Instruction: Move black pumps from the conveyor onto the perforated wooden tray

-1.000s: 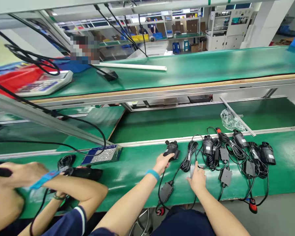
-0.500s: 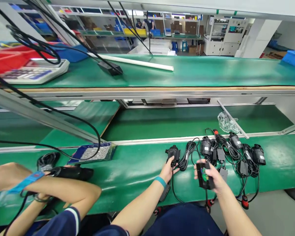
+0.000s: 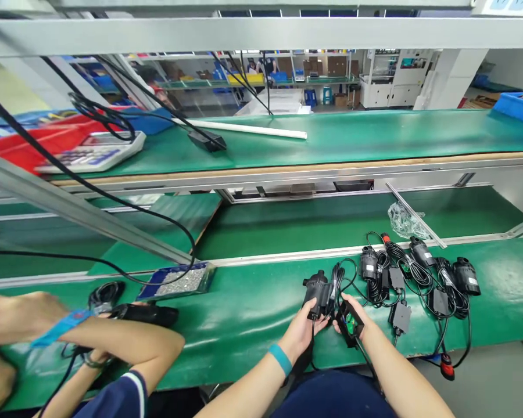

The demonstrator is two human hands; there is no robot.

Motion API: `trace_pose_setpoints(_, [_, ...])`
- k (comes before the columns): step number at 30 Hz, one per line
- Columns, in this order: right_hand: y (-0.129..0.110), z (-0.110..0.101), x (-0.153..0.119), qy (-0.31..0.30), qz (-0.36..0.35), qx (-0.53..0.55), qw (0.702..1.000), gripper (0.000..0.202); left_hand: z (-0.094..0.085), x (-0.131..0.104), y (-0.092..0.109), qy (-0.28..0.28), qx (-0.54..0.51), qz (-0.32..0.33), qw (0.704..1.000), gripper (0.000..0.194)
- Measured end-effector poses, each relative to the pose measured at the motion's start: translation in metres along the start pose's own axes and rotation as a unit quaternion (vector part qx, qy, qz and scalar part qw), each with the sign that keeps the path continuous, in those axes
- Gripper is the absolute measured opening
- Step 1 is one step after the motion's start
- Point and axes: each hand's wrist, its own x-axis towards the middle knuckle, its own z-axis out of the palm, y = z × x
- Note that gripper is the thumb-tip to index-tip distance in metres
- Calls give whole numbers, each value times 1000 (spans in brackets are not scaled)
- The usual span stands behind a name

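My left hand point(image 3: 300, 335) is closed around the lower part of a black pump point(image 3: 317, 288), which stands tilted a little over the green bench. A coiled black cable point(image 3: 336, 285) lies right beside the pump. In my right hand point(image 3: 362, 316) is a small open black box point(image 3: 342, 321) with a green circuit board point(image 3: 352, 323) showing inside. A cable runs from the box down toward my lap. The two hands are close together, the box just right of the pump.
Several more pumps point(image 3: 465, 276) with coiled cables and grey boxes point(image 3: 401, 318) lie to the right. At left a co-worker's arm point(image 3: 126, 342) reaches over a black device point(image 3: 150, 315), near a blue tray point(image 3: 181, 281) of small parts. A shelf point(image 3: 357, 130) spans the back.
The right hand has moved left with the box, closer to the pump, and the box has turned. The left hand still grips the pump. The camera view has tilted upward.
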Motion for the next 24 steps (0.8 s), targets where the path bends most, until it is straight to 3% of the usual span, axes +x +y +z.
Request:
trace_pose_setpoints(5, [15,9,-2,-131,24,-4,991,59,27,-59,22,-37,-14,16,999,26])
trace_pose_setpoints(10, [-10,45,-20,-86,-74,-96,989,46,59,-112,45,-98,21,22,995,29])
trace_pose_setpoints(13, [-34,68,-44,-102,-173,-121,972,31,67,-138,57,-134,49,23,990,42])
trace_pose_setpoints(15, [-49,77,-70,-121,-228,-140,956,27,70,-151,67,-138,79,27,987,47])
trace_pose_setpoints(19, [-67,82,-141,-118,-313,-127,934,40,81,-165,93,-167,111,102,974,50])
trace_pose_setpoints(24, [-56,90,-249,-116,-451,-104,879,46,105,-161,119,-177,163,158,957,49])
